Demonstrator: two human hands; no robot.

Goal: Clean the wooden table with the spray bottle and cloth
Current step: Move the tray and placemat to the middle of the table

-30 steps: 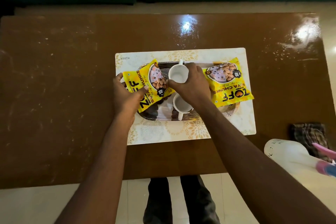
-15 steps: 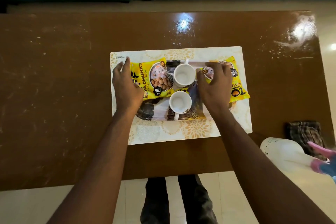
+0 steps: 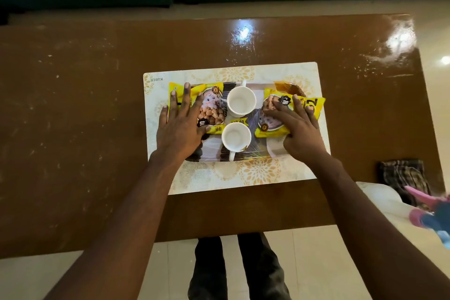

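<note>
Scuffed wooden table (image 3: 73, 105) — pale tiled floor (image 3: 316, 263) beneath

Spray bottle (image 3: 386, 200) ran off the right edge, blurred, part behind the right forearm (image 3: 360, 212); left hand (image 3: 181, 126) covered much print on the left packet (image 3: 211, 114).

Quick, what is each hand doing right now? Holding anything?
Left hand: open, fingers flat on the left yellow packet.
Right hand: open, fingers spread on the right yellow packet.
</note>
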